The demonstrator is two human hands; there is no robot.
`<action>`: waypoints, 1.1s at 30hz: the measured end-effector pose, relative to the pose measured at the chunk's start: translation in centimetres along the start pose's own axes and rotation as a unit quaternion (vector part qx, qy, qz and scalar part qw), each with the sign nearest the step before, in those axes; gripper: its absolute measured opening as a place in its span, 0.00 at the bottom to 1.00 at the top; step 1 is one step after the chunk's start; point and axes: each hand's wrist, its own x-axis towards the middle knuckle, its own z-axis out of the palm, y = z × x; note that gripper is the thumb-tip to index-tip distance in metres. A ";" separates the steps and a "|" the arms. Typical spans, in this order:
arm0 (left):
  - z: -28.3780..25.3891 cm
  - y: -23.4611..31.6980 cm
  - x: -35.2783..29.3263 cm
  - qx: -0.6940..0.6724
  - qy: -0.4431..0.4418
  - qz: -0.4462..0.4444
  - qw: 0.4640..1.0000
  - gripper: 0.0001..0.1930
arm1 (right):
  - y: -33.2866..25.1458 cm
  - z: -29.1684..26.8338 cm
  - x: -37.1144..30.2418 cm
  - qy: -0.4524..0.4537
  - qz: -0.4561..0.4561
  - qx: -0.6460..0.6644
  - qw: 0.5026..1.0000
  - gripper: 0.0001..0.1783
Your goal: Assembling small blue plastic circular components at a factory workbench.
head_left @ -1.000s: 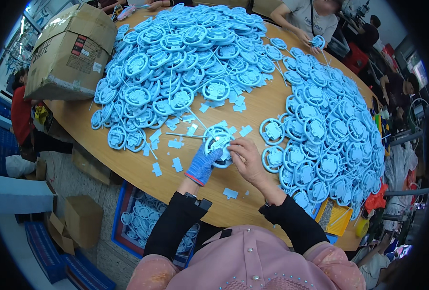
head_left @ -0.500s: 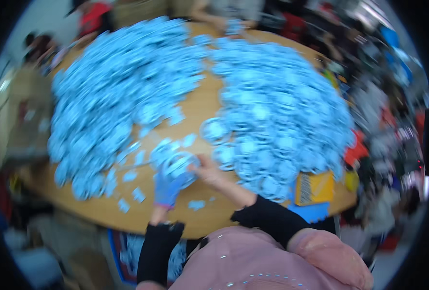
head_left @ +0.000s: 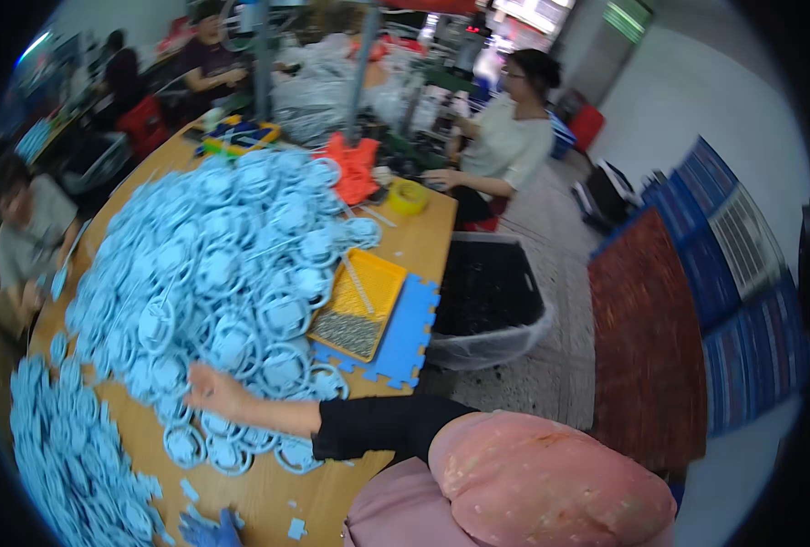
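My bare right hand reaches over the near part of a large pile of light blue round plastic parts. Its fingers look loosely apart, with nothing visible in them. These parts are rings with a flat plate across the middle. At the bottom edge, my left hand in a blue glove rests low over the table, fingers spread and partly cut off by the frame. Small light blue flat pieces lie near it. A second pile of light blue pieces spreads to its left.
A yellow tray of small metal pieces sits on a blue foam mat. Beyond are yellow tape and an orange-red cloth. A lined black bin stands beside the wooden table. Several people sit around.
My view has swung to the right. My hands, earlier together around a light blue ring part, are now apart; the right one has moved onto the pile, and neither visibly holds the ring.
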 end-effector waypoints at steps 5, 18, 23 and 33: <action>4.3 -2.7 3.5 -0.102 -0.052 0.062 0.991 0.53 | 2.5 -0.9 -7.8 -0.130 0.044 -0.090 0.986 0.16; -5.1 -0.3 -5.5 -0.091 0.189 0.379 0.901 0.21 | -0.6 7.8 -13.1 -0.472 0.241 0.095 0.843 0.22; 0.5 0.5 -5.1 -0.317 0.309 0.265 0.856 0.51 | 2.3 7.5 -13.9 -0.384 0.286 0.196 0.856 0.21; 12.9 -4.3 -14.3 -0.942 -0.005 -0.169 0.290 0.31 | 1.0 12.6 -16.2 -0.617 0.136 -0.088 0.770 0.26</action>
